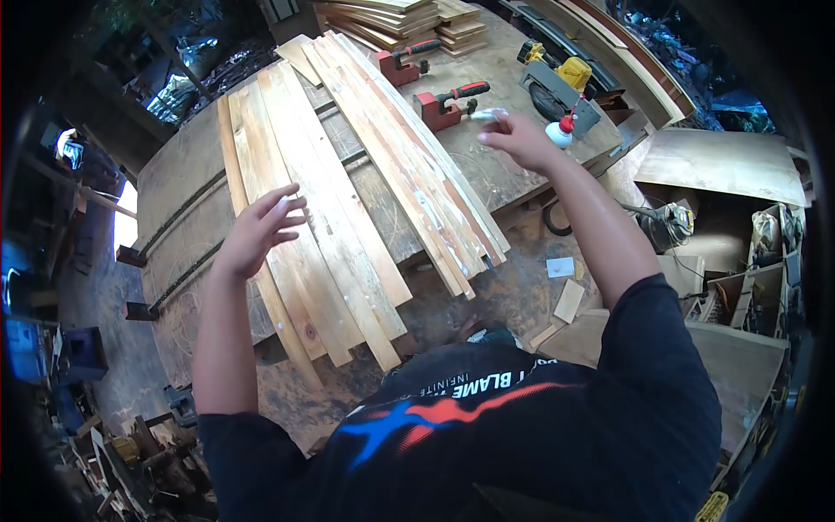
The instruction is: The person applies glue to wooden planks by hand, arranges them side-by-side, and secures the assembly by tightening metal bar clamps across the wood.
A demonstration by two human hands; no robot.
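Observation:
My left hand (259, 230) is raised over the left group of pale boards (300, 165), its fingers spread and nothing in them. My right hand (520, 143) hovers near the table's right side, with thumb and index finger apart; a whitish patch shows at the index fingertip. To its left lies a second group of narrow strips (396, 148), set side by side with white smears on them. Two dark clamp bars (187, 204) pass beneath the boards. Beside the strips stand two red clamp heads (437, 111) with black and red handles.
A white bottle with a red cap (559, 132) stands at the wooden table's (178, 148) right edge, near a yellow circular saw (570, 78). More boards are stacked (383, 19) at the back. A plywood sheet (722, 161) and a cluttered shelf are at right. Scraps lie lower left.

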